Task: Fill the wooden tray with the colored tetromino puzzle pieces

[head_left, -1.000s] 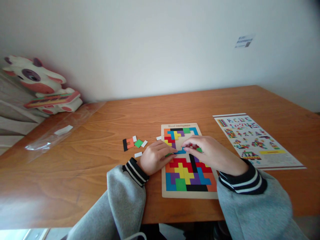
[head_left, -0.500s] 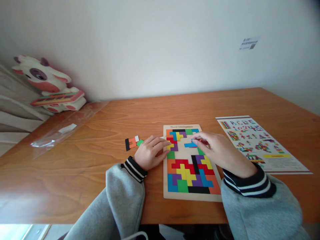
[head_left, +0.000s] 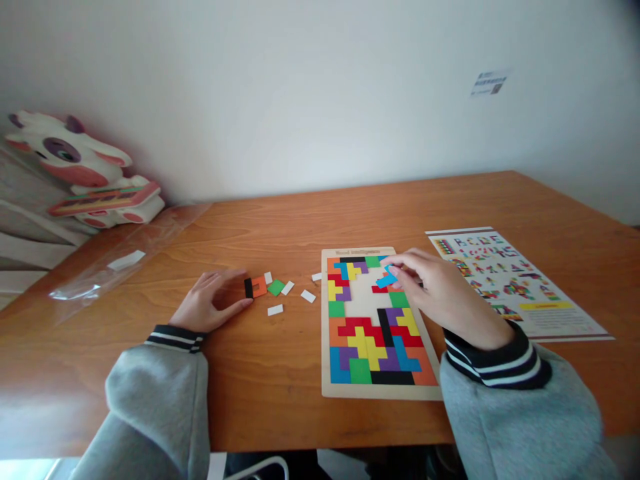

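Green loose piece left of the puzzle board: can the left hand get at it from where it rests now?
Probably yes. The left hand lies on the table with its fingertips at the black piece. The green piece lies just past the orange piece, flat and uncovered, so only those two need skirting.

The right hand (head_left: 440, 293) hides part of the puzzle board (head_left: 330, 390); the wall label (head_left: 487, 82) seems too blurred to read.

A cow-shaped toy (head_left: 75, 167), a clear plastic bag (head_left: 120, 263) and a printed pattern sheet (head_left: 515, 283) lie on a wooden table (head_left: 300, 220).
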Available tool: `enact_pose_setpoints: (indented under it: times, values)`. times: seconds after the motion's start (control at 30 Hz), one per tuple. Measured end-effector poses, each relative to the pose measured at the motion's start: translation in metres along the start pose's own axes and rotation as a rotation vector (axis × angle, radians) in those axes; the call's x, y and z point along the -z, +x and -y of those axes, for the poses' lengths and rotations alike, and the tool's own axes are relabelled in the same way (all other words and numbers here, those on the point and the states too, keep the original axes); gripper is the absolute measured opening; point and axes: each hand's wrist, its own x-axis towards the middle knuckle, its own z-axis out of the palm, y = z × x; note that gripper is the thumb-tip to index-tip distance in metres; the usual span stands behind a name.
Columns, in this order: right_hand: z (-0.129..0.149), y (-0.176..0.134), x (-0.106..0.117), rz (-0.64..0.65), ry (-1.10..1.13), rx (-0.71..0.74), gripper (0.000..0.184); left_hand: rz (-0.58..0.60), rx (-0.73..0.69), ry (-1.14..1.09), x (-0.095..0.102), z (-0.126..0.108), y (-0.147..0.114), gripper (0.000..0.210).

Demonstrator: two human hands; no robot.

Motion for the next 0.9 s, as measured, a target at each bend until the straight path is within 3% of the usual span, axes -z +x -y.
enact_pose_setpoints:
  times: [0.1, 0.3, 0.43, 0.67, 0.9]
  values:
    - [0.000, 0.000, -0.001, -0.001, -0.003, -0.013, 0.025, 0.018, 0.035, -0.013, -0.002, 0.001, -0.003, 0.056]
    - [0.004, 0.003, 0.000, 0.033, -0.003, -0.001, 0.025, 0.041, -0.041, -0.098, -0.018, -0.027, 0.015, 0.051]
    - [0.005, 0.003, 0.000, 0.024, -0.008, -0.016, 0.026, 0.013, -0.043, -0.111, -0.021, -0.033, 0.020, 0.047]
    - [-0.003, 0.001, 0.004, -0.028, -0.005, -0.067, 0.024, 0.080, -0.268, -0.111, -0.022, -0.035, 0.020, 0.032]
    - [-0.019, -0.001, 0.009, -0.110, 0.046, -0.180, 0.025, 0.016, -0.291, -0.184, -0.029, -0.041, 0.026, 0.028]
